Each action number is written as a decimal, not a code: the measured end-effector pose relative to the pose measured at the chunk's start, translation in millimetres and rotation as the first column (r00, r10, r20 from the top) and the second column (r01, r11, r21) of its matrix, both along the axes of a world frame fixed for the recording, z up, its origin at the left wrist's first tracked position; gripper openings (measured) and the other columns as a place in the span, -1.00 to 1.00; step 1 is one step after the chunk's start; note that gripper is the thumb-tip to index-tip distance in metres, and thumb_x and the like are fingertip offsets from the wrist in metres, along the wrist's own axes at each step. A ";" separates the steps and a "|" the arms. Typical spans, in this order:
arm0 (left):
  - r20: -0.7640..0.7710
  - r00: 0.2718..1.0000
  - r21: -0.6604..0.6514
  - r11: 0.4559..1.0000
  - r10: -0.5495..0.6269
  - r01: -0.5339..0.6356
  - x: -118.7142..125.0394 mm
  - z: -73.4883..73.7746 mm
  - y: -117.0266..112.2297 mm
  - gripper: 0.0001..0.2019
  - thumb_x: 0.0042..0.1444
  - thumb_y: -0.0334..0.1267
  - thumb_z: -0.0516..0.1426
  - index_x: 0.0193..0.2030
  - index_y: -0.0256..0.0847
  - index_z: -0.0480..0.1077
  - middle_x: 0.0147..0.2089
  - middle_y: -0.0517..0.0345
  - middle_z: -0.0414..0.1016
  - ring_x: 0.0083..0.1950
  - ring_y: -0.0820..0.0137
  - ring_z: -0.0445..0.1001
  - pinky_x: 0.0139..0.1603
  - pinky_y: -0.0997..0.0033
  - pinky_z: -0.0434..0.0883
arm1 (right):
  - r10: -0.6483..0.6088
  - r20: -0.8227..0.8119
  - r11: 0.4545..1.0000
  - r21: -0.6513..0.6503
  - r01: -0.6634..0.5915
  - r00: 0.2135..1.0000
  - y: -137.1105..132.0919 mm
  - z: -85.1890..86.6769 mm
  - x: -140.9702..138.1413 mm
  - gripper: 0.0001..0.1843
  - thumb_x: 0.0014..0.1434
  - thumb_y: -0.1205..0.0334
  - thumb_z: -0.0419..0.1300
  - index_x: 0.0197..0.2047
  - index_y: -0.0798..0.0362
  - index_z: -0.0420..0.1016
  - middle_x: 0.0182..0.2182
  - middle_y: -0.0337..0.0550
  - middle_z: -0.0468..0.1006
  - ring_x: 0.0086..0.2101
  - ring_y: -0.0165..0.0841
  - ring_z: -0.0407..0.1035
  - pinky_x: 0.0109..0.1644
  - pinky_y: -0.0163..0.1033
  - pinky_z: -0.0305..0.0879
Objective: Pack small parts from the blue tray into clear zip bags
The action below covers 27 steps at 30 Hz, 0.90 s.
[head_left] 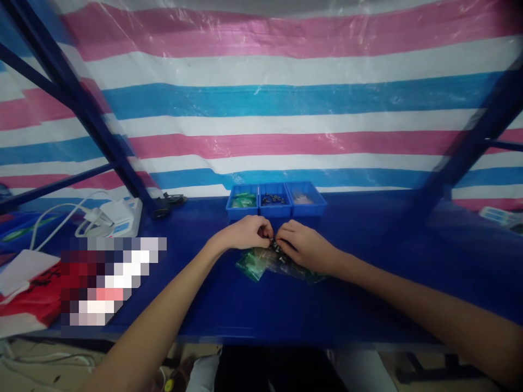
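My left hand (pixel 249 233) and my right hand (pixel 304 246) meet over the blue table, fingers curled together in a pinch around small dark parts (pixel 276 246) between them. What exactly each hand grips is too small to name. Under and just in front of the hands lie several green translucent bags (pixel 252 267) on the table. Behind the hands stand three blue bins in a row: the left bin (pixel 242 200) holds green pieces, the middle bin (pixel 274 200) dark small parts, the right bin (pixel 305 199) pale pinkish bits.
The blue table (pixel 368 272) runs wide to both sides. At the far left sit a white power strip with cables (pixel 116 216) and white and red papers (pixel 28 283). Dark blue frame posts (pixel 81 109) rise on both sides. A striped tarp hangs behind.
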<state>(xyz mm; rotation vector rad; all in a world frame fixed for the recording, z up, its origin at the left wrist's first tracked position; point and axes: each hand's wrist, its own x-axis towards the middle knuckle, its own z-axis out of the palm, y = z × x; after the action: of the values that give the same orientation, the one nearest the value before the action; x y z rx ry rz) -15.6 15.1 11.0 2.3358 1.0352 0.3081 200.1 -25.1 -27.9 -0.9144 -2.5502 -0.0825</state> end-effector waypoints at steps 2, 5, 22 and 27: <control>0.002 1.000 0.001 1.000 0.018 -0.018 0.7 -0.2 -0.4 -0.77 -0.04 -0.26 0.21 -0.20 -0.24 0.49 -0.26 0.13 0.52 -0.27 0.36 0.47 -0.31 0.43 0.36 | 0.001 0.007 1.000 0.006 -0.001 1.000 0.1 0.0 0.0 -0.73 0.40 0.30 0.00 -0.24 0.09 0.51 -0.28 -0.03 0.50 -0.22 -0.23 0.34 -0.15 -0.13 0.32; -0.009 1.000 -0.012 1.000 0.006 -0.006 1.7 -0.4 -0.6 -0.80 -0.04 -0.27 0.20 -0.23 -0.23 0.48 -0.29 0.16 0.51 -0.29 0.38 0.46 -0.33 0.43 0.35 | 0.004 0.007 1.000 0.012 -0.004 1.000 -0.1 -0.1 0.5 -0.73 0.40 0.30 0.00 -0.23 0.09 0.51 -0.28 -0.03 0.50 -0.22 -0.23 0.34 -0.15 -0.13 0.32; 0.112 0.994 0.042 0.999 -0.019 0.014 -5.7 6.3 5.1 -0.78 0.20 -0.13 0.17 -0.23 -0.26 0.48 -0.27 0.10 0.53 -0.27 0.39 0.44 -0.25 0.40 0.33 | -0.096 -0.089 0.995 -0.034 0.093 0.991 -5.4 4.1 0.9 -0.82 0.39 0.25 0.08 -0.09 0.10 0.48 -0.21 -0.01 0.54 -0.14 -0.18 0.41 -0.14 -0.14 0.33; 0.152 0.988 0.051 0.998 -0.031 0.023 -0.1 4.6 3.2 -0.76 0.25 -0.10 0.15 -0.22 -0.26 0.47 -0.28 0.11 0.51 -0.27 0.41 0.42 -0.25 0.41 0.32 | -0.177 -0.138 0.984 -0.042 0.173 0.974 -4.0 4.0 2.0 -0.84 0.37 0.17 0.14 -0.11 0.06 0.47 -0.21 -0.05 0.56 -0.17 -0.20 0.44 -0.19 -0.17 0.29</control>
<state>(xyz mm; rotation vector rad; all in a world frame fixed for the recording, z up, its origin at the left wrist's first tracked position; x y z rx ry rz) -15.7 18.3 15.6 2.3264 0.9312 0.4986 202.1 -29.2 -23.9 -1.1150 -2.3431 -0.0304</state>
